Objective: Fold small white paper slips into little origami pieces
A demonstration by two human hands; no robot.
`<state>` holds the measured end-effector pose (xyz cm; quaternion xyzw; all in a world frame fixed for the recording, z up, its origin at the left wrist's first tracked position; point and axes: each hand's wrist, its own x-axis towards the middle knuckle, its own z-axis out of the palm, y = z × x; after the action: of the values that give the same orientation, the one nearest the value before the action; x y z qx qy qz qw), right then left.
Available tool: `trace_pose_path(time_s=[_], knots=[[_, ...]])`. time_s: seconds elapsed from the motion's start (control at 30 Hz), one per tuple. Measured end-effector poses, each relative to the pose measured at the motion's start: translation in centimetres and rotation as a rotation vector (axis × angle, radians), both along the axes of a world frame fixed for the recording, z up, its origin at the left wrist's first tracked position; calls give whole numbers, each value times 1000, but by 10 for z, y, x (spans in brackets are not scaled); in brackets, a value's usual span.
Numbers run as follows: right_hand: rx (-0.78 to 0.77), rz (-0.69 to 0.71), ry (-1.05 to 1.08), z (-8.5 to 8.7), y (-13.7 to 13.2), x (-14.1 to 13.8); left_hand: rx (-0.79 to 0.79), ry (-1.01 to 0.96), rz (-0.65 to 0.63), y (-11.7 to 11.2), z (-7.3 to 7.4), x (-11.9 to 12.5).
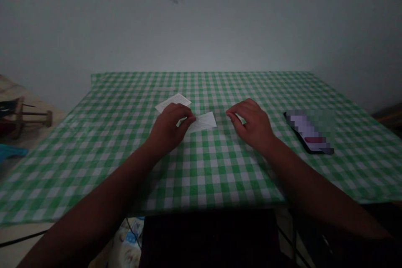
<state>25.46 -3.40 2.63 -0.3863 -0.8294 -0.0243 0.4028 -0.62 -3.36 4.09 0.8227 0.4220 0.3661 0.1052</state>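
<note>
My left hand (171, 127) is closed in a pinch, thumb and forefinger gripping the left part of a small white paper (205, 120) with fine print on it. The paper extends to the right of the fingertips, low over the cloth; whether it touches the cloth is hard to tell. To its right, my right hand (251, 121) has thumb and forefinger pressed together, apart from the paper, with nothing showing between them. Another printed sheet (177, 100) lies flat just beyond my left hand, which hides its near edge.
A green and white checked cloth (216, 176) covers the table. On the right lies a dark-edged phone (309, 134), its screen blurred out. A pale wall (201, 37) rises behind the table. A wooden piece of furniture (25, 115) and a blue object (12, 150) are at the left.
</note>
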Motion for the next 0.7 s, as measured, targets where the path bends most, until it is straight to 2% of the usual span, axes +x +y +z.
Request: trace_pose_path(time_s=[0.13, 0.23, 0.37, 0.43, 0.53, 0.7], knots=[[-149, 47, 152, -2, -3, -5, -427, -259, 86, 2, -8, 2], [-398, 127, 315, -7, -12, -20, -562, -392, 71, 1, -11, 8], [-970, 259, 748, -14, -14, -33, -510, -429, 94, 0, -12, 11], [-1131, 263, 886, -17, -11, -36, -481, -409, 102, 0, -14, 12], [-1183, 234, 999, -19, -7, -35, -414, -322, 72, -1, -17, 12], [-1098, 145, 1027, -23, -2, -34, -167, -131, -60, -6, -23, 17]])
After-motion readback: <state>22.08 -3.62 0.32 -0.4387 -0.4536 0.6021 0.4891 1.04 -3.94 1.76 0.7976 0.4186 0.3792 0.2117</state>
